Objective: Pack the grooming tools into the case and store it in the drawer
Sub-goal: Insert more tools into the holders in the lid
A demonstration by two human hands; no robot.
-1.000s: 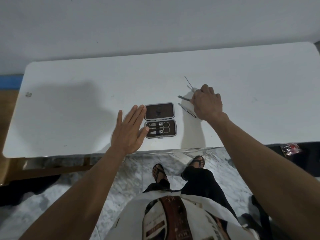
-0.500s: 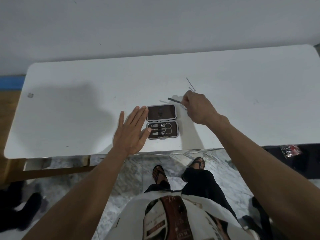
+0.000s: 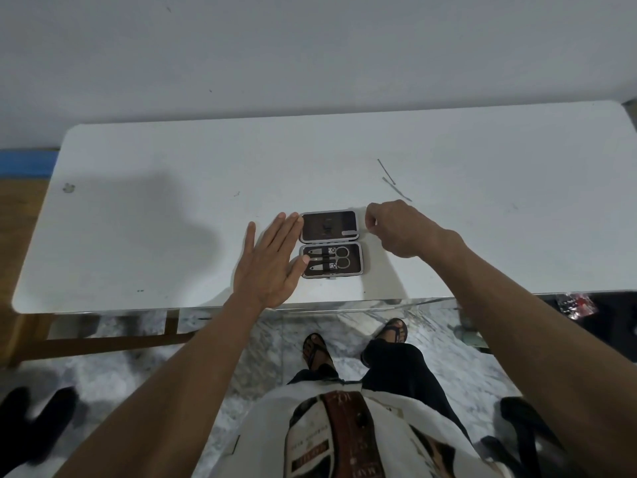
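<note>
Matt white table (image 3: 172,236) — shiny metal scissors (image 3: 339,257)

Grooming case (image 3: 331,244): small, rectangular, metal-rimmed, brown lining, lying open flat near front edge of white table (image 3: 172,167). Lid half farther from front edge, tool half nearer.

Tool half holds small scissors (image 3: 339,258) at right, nail clippers (image 3: 320,251) and another clipper (image 3: 322,268) at left, all lying flat in their slots.

Thin flat metal tool (image 3: 350,232): tip over lid's right side, rest hidden.

Two loose thin metal tools on table right of and beyond case: needle-like pick (image 3: 386,171), flat file (image 3: 396,190), both diagonal, ends close together.
</note>
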